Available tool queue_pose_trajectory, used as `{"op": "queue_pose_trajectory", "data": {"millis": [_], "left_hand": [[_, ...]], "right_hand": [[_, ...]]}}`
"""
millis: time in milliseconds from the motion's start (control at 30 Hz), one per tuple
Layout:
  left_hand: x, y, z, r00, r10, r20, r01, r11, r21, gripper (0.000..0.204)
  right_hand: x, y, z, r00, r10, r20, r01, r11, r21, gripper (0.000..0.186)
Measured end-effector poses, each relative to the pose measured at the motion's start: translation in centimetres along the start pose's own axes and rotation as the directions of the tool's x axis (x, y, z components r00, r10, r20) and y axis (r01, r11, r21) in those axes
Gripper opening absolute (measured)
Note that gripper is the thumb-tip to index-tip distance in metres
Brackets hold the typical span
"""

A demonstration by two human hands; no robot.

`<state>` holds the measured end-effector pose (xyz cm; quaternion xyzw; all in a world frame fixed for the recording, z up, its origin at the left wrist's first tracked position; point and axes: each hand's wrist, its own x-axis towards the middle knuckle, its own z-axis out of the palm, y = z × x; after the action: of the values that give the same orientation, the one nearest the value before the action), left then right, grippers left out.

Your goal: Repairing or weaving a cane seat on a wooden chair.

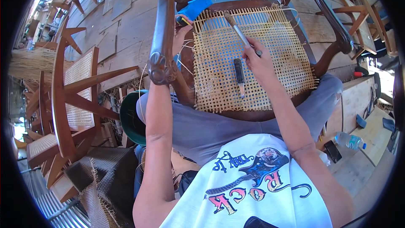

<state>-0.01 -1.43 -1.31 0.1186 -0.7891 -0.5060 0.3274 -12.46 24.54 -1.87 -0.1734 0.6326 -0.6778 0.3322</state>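
One dark wooden armchair, standing at the person's lap between the legs; its back is cut off by the upper edge. One woven cane seat, set in the armchair, with loose strands at the left side. One metal-shafted tool, tilted over the seat, gripped by the right hand; whether its brown end touches the cane cannot be told. One dark-handled tool, lying on the seat. One left hand, partly hidden behind the left armrest; its grip cannot be told. Just beyond it, one blue cloth. One green tub, partly hidden by the left leg. Several wooden chairs at left, some cut by the round dark rim. One bottle at right. Open room: floorboards between armchair and chairs; seat right of the right forearm.
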Motion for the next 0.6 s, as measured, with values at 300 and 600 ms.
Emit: {"op": "queue_pose_trajectory", "data": {"millis": [300,600], "left_hand": [[-0.5,-1.5,-0.3,0.998,-0.043,0.035,0.040,0.996,0.079,0.017],[-0.5,0.6,-0.4,0.996,-0.084,-0.005,0.084,0.996,0.018,0.012]], "right_hand": [[0.2,0.4,1.7,0.994,-0.101,-0.032,0.098,0.992,-0.084,0.039],[0.5,0.0,-0.2,0.994,-0.062,0.088,0.080,0.973,-0.217,0.041]]}}
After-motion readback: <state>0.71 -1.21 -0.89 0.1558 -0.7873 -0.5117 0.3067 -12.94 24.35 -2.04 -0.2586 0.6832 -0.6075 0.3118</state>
